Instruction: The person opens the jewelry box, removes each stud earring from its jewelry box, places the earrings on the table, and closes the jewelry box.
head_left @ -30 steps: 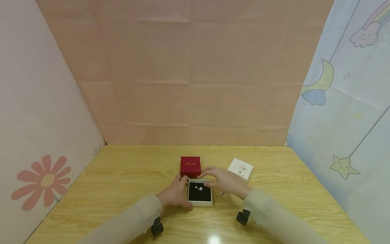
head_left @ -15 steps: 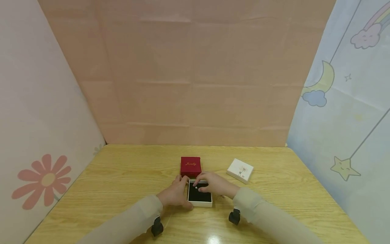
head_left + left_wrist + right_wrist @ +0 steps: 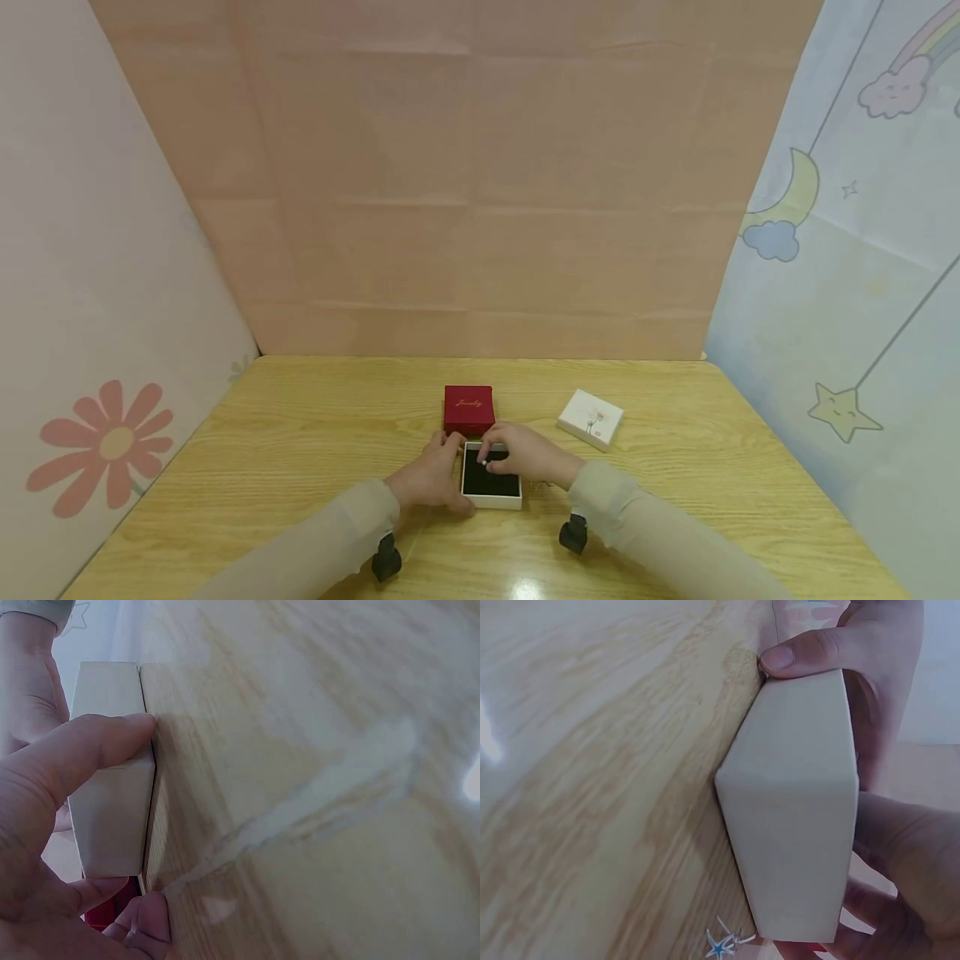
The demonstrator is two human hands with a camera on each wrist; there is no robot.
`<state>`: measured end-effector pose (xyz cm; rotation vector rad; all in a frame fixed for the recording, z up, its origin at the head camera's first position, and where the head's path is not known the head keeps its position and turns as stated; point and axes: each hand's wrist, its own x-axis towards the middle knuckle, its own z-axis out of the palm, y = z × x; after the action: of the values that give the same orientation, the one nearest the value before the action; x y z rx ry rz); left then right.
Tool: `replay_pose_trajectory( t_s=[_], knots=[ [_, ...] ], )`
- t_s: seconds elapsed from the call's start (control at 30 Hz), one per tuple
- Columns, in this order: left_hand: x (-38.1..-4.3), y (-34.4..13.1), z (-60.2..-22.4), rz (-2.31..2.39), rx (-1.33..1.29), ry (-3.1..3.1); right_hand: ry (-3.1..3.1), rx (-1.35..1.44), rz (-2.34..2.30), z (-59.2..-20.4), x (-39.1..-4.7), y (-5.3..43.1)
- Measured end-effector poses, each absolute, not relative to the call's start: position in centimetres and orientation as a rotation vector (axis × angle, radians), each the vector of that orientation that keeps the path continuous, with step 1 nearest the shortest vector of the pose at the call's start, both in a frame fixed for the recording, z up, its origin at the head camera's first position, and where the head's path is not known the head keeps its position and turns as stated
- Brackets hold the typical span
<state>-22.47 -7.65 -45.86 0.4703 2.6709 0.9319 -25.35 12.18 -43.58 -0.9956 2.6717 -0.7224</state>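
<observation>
My left hand (image 3: 430, 477) grips the left side of a white box (image 3: 492, 502), thumb at its front corner and fingers at the back. The box stands open on the table with a black pad (image 3: 491, 483) inside. Over the pad my right hand (image 3: 531, 454) reaches in from the right. Its thumb and forefinger pinch a small piece of jewellery with a white bead (image 3: 483, 462), mostly hidden by the fingers. In the right wrist view, the outer walls of the white box (image 3: 787, 840) hide the fingertips.
A dark red jewelry box (image 3: 469, 408) stands just behind the white one. Further right lies a white lid (image 3: 591, 418) with a flower print. Beside the open box, a small blue starfish trinket (image 3: 720, 948) lies on the wooden table (image 3: 337, 417).
My right hand has moved left and in over the black pad, and its thumb and forefinger have closed on the small jewellery piece there. The left hand keeps its hold on the box.
</observation>
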Motion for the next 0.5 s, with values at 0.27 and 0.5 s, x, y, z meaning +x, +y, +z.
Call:
replay_pose_trajectory(
  t_s=[0.27,0.5],
  knots=[
    [-22.22,-7.71,-45.58,0.930,0.482,2.671,2.674,-0.983,-0.728,-43.38,-25.19,12.05],
    [-22.29,-7.74,-45.53,0.924,0.444,2.652,2.673,-0.975,-0.800,-43.17,-25.15,12.74]
  ],
)
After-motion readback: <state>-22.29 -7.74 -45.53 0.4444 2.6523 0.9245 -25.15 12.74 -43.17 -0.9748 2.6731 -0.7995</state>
